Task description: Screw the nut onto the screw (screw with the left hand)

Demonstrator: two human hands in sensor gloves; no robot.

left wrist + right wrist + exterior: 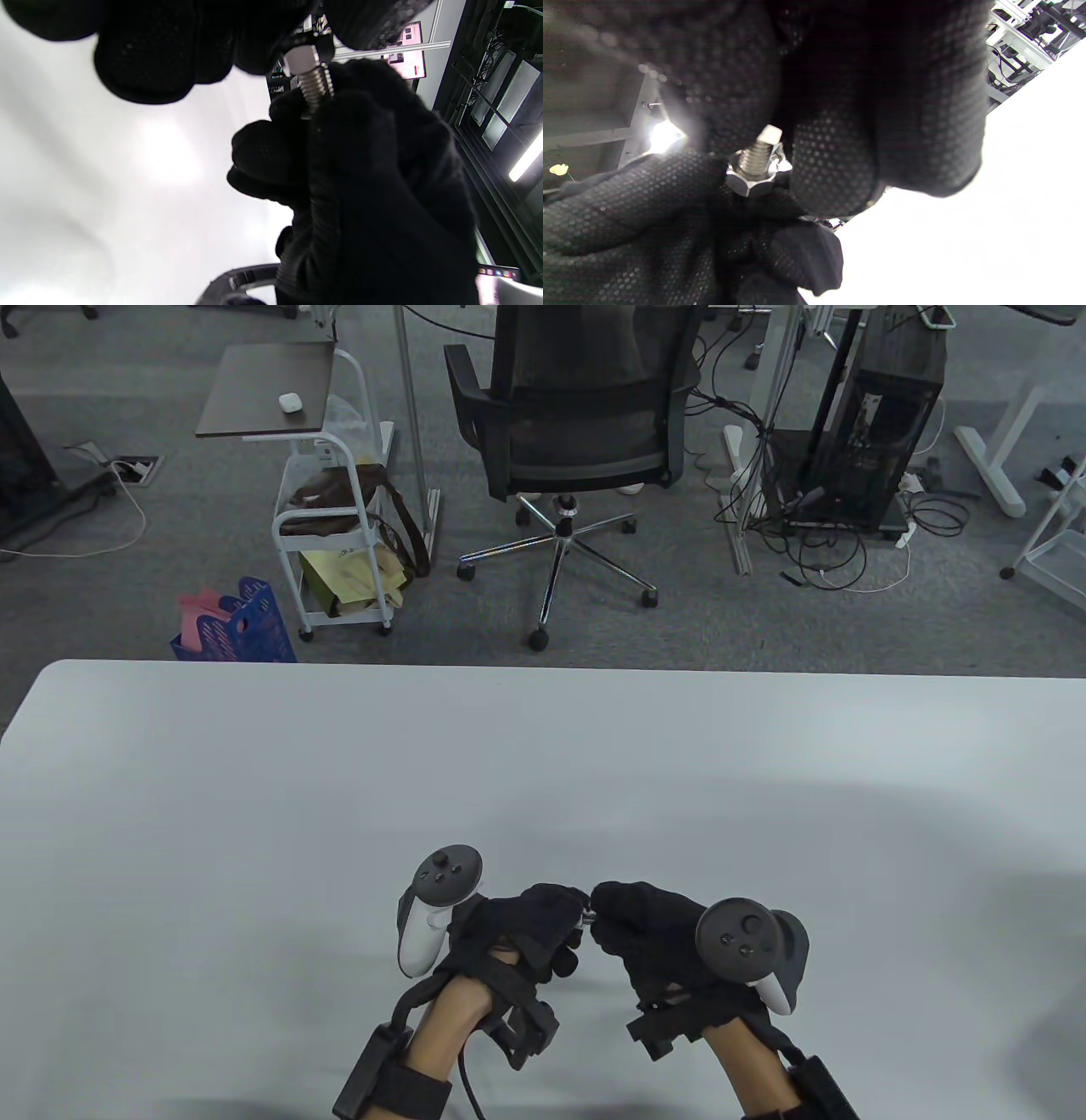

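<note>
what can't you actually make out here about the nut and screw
- Table view: the nut and screw are only a tiny glint between the left hand and right hand; the gloves cover the rest.
- Left wrist view: the screw disappears into the right hand's fist, so its far end is hidden.
- Right wrist view: the nut is partly covered by fingers; how much thread remains below it cannot be told.

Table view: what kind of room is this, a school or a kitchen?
Probably an office or lab: a black swivel chair on grey carpet, a computer tower with tangled cables, and a white worktable.
</note>
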